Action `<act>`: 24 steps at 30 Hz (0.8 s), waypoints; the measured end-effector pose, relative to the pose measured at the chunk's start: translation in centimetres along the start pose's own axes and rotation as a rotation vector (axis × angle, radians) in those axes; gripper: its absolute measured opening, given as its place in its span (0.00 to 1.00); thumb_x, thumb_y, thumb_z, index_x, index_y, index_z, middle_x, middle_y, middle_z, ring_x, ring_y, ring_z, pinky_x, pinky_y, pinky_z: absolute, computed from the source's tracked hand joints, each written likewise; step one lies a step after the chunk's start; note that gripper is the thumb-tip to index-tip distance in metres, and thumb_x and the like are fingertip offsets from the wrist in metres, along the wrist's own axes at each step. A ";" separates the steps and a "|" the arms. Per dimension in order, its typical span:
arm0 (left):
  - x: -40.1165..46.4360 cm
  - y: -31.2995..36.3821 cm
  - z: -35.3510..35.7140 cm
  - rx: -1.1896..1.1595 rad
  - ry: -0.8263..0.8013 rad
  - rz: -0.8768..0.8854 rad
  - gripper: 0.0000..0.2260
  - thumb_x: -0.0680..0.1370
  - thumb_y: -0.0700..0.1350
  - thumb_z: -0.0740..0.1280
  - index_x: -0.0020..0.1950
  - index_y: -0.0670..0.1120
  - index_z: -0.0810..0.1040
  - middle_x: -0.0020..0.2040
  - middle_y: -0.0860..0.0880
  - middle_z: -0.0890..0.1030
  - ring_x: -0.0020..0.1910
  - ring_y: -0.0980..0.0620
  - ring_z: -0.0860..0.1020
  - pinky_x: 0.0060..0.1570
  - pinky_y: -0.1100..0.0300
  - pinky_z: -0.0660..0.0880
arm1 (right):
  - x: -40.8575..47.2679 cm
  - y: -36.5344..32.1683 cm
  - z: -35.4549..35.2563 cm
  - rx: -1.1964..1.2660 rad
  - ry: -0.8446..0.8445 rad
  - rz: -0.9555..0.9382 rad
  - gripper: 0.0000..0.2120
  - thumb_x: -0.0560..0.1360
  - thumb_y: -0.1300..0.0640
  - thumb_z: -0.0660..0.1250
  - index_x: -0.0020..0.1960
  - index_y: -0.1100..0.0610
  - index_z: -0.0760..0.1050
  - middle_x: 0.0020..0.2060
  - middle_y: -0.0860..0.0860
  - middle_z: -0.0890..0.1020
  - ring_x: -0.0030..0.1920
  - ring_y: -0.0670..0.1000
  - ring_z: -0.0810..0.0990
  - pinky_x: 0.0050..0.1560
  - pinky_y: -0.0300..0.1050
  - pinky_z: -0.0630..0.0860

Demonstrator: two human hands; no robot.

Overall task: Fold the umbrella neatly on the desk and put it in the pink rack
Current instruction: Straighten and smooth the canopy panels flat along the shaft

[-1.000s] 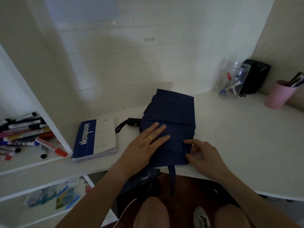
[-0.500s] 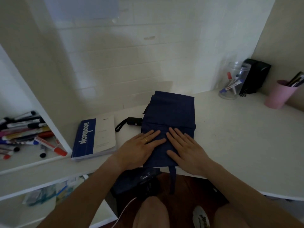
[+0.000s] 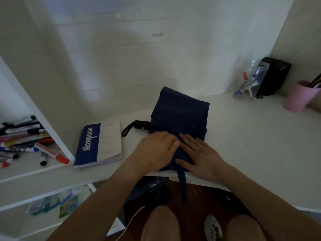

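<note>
So the umbrella (image 3: 179, 119) is lying flat on the white table (image 3: 251, 145), close to the near edge, and it's a dark navy fabric pressed into a rough rectangle with a fold line running across the middle. Its black handle (image 3: 141, 125) with a wrist loop sticks out on the left side, and a navy closing strap (image 3: 182, 186) dangles over the near edge. The left hand (image 3: 156, 150) sits on the near-left part of the fabric with fingers curled in, looks like it's bunching or pinching the cloth, though it's a bit blurry. The right hand (image 3: 199, 155) lies flat on the near-right part, fingers straight and spread. A blue notebook (image 3: 98, 145) lies left of the handle. The pink cup (image 3: 298, 97) stands at the far right corner beside a clear jar (image 3: 248, 84) of pens.
</note>
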State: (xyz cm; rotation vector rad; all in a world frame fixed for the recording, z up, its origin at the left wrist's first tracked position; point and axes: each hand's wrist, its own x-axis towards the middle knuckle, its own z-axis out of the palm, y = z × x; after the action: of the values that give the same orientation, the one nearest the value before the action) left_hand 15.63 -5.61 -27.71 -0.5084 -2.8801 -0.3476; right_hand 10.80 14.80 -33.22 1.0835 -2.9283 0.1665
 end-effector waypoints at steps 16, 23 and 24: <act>-2.9 -0.9 1.7 0.068 0.087 0.052 0.23 0.85 0.57 0.49 0.75 0.50 0.72 0.76 0.49 0.72 0.73 0.50 0.71 0.74 0.57 0.63 | -0.3 -0.2 -0.5 -0.008 -0.008 -0.016 0.38 0.77 0.27 0.42 0.81 0.43 0.37 0.80 0.41 0.39 0.79 0.41 0.37 0.79 0.43 0.37; -4.9 -2.5 5.2 0.093 -0.109 0.014 0.30 0.82 0.64 0.35 0.83 0.56 0.47 0.83 0.56 0.43 0.81 0.58 0.42 0.80 0.56 0.41 | -0.9 -0.2 -6.8 0.619 0.825 0.434 0.12 0.74 0.49 0.73 0.55 0.50 0.79 0.50 0.45 0.83 0.48 0.45 0.81 0.52 0.46 0.79; -4.9 -2.4 5.1 0.088 -0.122 0.017 0.30 0.82 0.64 0.36 0.83 0.57 0.45 0.83 0.57 0.42 0.81 0.58 0.40 0.79 0.57 0.38 | -0.5 0.2 -8.0 0.693 0.840 0.541 0.13 0.73 0.47 0.74 0.55 0.50 0.78 0.48 0.45 0.82 0.47 0.45 0.81 0.50 0.48 0.79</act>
State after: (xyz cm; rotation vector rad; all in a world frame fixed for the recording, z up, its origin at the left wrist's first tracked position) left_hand 18.55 -8.00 -34.21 -0.5563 -2.9899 -0.1923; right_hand 10.90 16.08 -25.28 0.0760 -2.2781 1.3266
